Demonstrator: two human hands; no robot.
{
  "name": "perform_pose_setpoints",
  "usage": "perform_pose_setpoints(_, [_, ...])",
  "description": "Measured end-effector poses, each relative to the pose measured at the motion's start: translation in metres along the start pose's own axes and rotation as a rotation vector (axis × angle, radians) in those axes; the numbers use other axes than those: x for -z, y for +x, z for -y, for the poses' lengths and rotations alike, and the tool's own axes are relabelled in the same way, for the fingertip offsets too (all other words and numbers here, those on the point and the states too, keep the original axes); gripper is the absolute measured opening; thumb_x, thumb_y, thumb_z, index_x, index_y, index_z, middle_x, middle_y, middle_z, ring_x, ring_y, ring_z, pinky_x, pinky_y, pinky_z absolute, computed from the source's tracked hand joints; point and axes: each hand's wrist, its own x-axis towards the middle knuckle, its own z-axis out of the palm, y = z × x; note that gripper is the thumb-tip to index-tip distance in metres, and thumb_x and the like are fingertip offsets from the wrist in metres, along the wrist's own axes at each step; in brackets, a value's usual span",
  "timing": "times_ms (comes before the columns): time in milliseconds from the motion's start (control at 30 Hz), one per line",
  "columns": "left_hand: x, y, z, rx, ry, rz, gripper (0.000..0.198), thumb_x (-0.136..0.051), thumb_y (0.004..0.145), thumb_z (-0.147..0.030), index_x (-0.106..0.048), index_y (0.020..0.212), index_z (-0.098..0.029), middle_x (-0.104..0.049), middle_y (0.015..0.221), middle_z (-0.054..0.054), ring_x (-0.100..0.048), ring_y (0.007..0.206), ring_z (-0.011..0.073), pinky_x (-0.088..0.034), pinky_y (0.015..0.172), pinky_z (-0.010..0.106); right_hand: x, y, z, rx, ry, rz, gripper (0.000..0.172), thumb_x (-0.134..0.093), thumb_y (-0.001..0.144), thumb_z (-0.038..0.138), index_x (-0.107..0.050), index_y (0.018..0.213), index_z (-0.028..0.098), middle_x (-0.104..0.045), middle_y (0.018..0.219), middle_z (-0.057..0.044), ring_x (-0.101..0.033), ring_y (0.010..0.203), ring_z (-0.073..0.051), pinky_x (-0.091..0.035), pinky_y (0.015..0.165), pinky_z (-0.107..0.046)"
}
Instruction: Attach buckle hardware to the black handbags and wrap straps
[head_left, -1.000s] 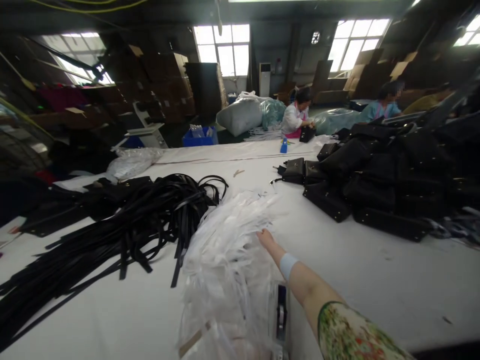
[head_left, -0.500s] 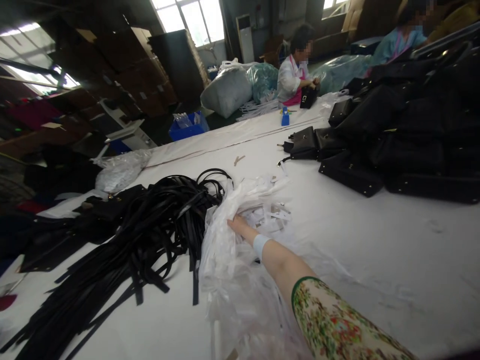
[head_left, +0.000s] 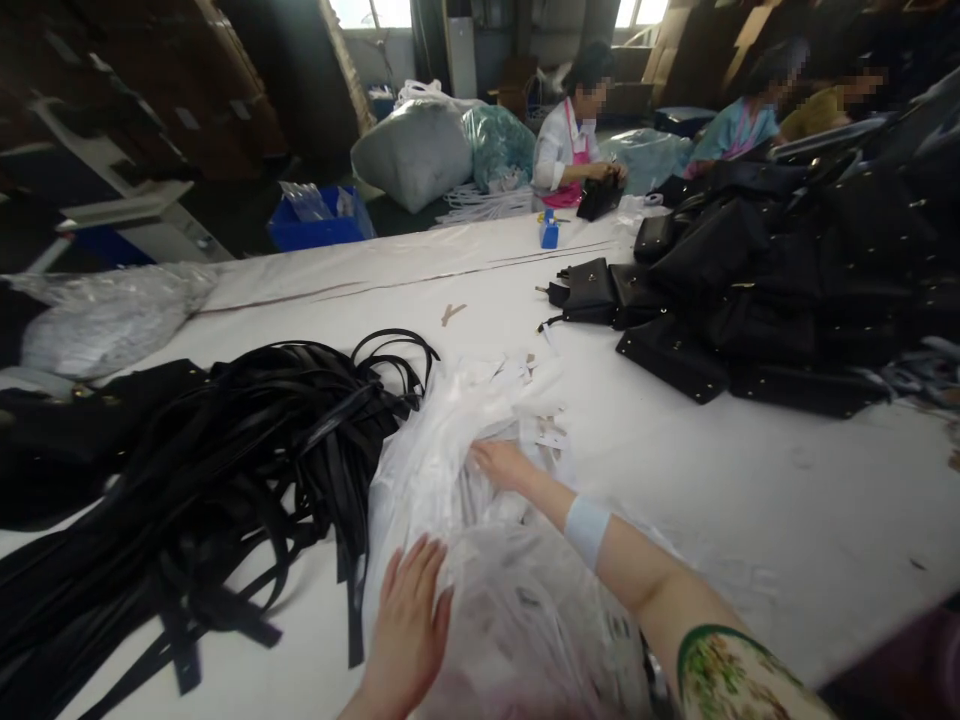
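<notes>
A clear plastic bag (head_left: 517, 590) lies on the white-covered table in front of me, with white strips and tags (head_left: 544, 430) showing at its far end. My right hand (head_left: 502, 463) reaches across to the bag's mouth, its fingers closed on the crumpled plastic and the fingertips partly hidden. On the bag's near left side rests my left hand (head_left: 409, 615), open, fingers stretched forward and thumb a little apart. Just left of the bag spreads a big heap of black straps (head_left: 300, 430), some with ends hanging toward me.
Black leather bags (head_left: 720, 290) are piled at the right. A blue tape dispenser (head_left: 549, 230) stands near the far edge. Crumpled clear plastic (head_left: 112, 315) lies at the left, beyond the straps. Across the table sits a person (head_left: 566, 150) handling a black bag; a blue bin (head_left: 319, 220) stands behind.
My left hand has come into view and lies on the plastic bag. My right hand stays at the bag's mouth. The view has turned right and levelled.
</notes>
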Motion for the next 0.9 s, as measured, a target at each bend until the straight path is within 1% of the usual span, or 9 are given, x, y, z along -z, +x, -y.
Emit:
perform_pose_setpoints(67, [-0.018, 0.064, -0.023, -0.180, 0.040, 0.078, 0.037, -0.044, 0.093, -0.022, -0.058, 0.127, -0.017, -0.061, 0.131, 0.011, -0.045, 0.133, 0.0256, -0.023, 0.118, 0.050, 0.028, -0.005, -0.032, -0.089, -0.058, -0.082, 0.036, -0.038, 0.098, 0.036, -0.067, 0.113, 0.020, -0.069, 0.119, -0.008, -0.061, 0.114, -0.022, -0.041, 0.101, -0.032])
perform_pose_setpoints(133, [-0.039, 0.119, -0.042, -0.245, 0.085, 0.233, 0.033, -0.042, 0.094, -0.024, -0.061, 0.121, -0.016, -0.065, 0.125, 0.011, -0.044, 0.134, 0.0238, -0.017, 0.121, 0.047, 0.053, -0.007, -0.065, -0.204, -0.122, -0.154, 0.033, -0.042, 0.095, 0.029, -0.068, 0.112, 0.018, -0.069, 0.120, -0.010, -0.060, 0.115, -0.022, -0.040, 0.102, -0.032])
perform_pose_setpoints(167, [-0.050, 0.140, -0.048, -0.234, 0.134, 0.330, 0.031, -0.043, 0.094, -0.025, -0.063, 0.115, -0.016, -0.066, 0.121, 0.012, -0.043, 0.135, 0.0243, -0.014, 0.121, 0.046, 0.063, -0.008, -0.081, -0.266, -0.156, -0.183, 0.032, -0.045, 0.093, 0.026, -0.068, 0.112, 0.016, -0.068, 0.120, -0.012, -0.060, 0.115, -0.023, -0.040, 0.102, -0.032])
perform_pose_setpoints(267, [-0.079, 0.175, -0.039, -0.112, 0.161, 0.401, 0.028, -0.052, 0.086, -0.021, -0.067, 0.106, -0.006, -0.064, 0.122, 0.022, -0.039, 0.137, 0.0322, -0.016, 0.119, 0.048, 0.082, -0.008, -0.121, -0.449, -0.252, -0.235, 0.035, -0.052, 0.087, 0.022, -0.065, 0.117, 0.010, -0.065, 0.124, -0.018, -0.058, 0.119, -0.026, -0.040, 0.103, -0.034])
perform_pose_setpoints(400, [-0.086, 0.183, 0.017, 0.121, 0.189, 0.399, 0.057, -0.060, 0.078, -0.019, -0.051, 0.132, -0.006, -0.045, 0.144, 0.024, -0.034, 0.139, 0.0353, -0.028, 0.113, 0.047, 0.080, 0.007, -0.147, -0.618, -0.304, -0.210, 0.046, -0.057, 0.085, 0.034, -0.060, 0.120, 0.004, -0.068, 0.115, -0.021, -0.064, 0.109, -0.029, -0.047, 0.090, -0.034])
perform_pose_setpoints(533, [-0.069, 0.178, 0.067, 0.248, 0.229, 0.373, 0.080, -0.069, 0.072, -0.039, -0.041, 0.142, -0.011, -0.033, 0.153, 0.020, -0.023, 0.143, 0.0377, -0.023, 0.115, 0.050, 0.051, 0.038, -0.133, -0.619, -0.290, -0.144, 0.061, -0.066, 0.076, 0.052, -0.060, 0.117, 0.008, -0.070, 0.110, -0.018, -0.067, 0.103, -0.028, -0.050, 0.083, -0.031])
perform_pose_setpoints(633, [-0.065, 0.175, 0.076, 0.277, 0.248, 0.370, 0.080, -0.068, 0.074, -0.045, -0.041, 0.143, -0.014, -0.030, 0.155, 0.019, -0.022, 0.144, 0.0366, -0.022, 0.116, 0.051, 0.023, 0.060, -0.105, -0.575, -0.299, -0.103, 0.077, -0.078, 0.060, 0.056, -0.058, 0.117, 0.007, -0.066, 0.117, -0.023, -0.061, 0.113, -0.034, -0.048, 0.090, -0.036])
perform_pose_setpoints(733, [-0.068, 0.173, 0.073, 0.284, 0.254, 0.366, 0.077, -0.065, 0.076, -0.046, -0.042, 0.142, -0.013, -0.029, 0.155, 0.019, -0.020, 0.145, 0.0354, -0.021, 0.116, 0.050, -0.002, 0.068, -0.077, -0.530, -0.296, -0.042, 0.086, -0.087, 0.050, 0.044, -0.055, 0.121, 0.006, -0.062, 0.121, -0.026, -0.058, 0.118, -0.037, -0.046, 0.095, -0.037])
perform_pose_setpoints(900, [-0.071, 0.171, 0.071, 0.278, 0.225, 0.367, 0.075, -0.065, 0.076, -0.045, -0.043, 0.141, -0.014, -0.033, 0.154, 0.018, -0.021, 0.145, 0.0347, -0.020, 0.116, 0.050, -0.024, 0.053, -0.057, -0.483, -0.228, 0.076, 0.068, -0.081, 0.066, 0.039, -0.055, 0.122, 0.010, -0.066, 0.114, -0.021, -0.064, 0.109, -0.032, -0.050, 0.089, -0.037])
